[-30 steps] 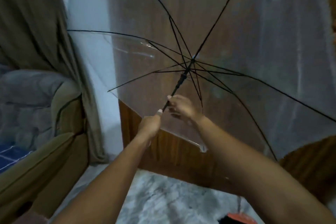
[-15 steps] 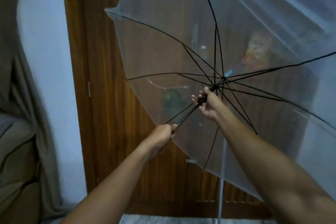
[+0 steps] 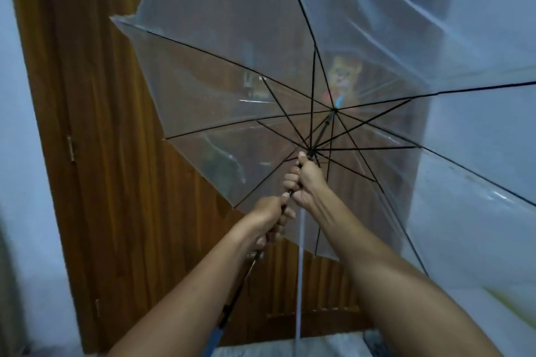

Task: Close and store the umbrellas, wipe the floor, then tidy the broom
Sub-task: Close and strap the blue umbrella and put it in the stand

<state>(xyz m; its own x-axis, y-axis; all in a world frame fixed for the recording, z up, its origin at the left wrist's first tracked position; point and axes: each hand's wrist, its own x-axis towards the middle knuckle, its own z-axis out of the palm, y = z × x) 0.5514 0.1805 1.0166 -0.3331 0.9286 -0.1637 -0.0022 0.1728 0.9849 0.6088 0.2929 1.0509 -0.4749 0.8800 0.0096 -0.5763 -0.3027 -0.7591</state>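
so, left hand [image 3: 271, 214]: clenched round the shaft [image 3: 240, 287], your anchor.
right hand [image 3: 307, 182]: grasped the shaft at the runner [image 3: 310, 153]; a straight downward pull looked best for the umbrella [image 3: 217, 81].

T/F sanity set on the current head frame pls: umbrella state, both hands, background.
1. The umbrella is folded shut. False: its ribs are spread and the canopy is open.
2. Both hands grip the black shaft. True.
3. The right hand sits higher up the shaft than the left hand, just below the runner. True.
4. The canopy is opaque black. False: it is see-through, and only the ribs and shaft are black.
5. A wooden door stands behind the umbrella. True.
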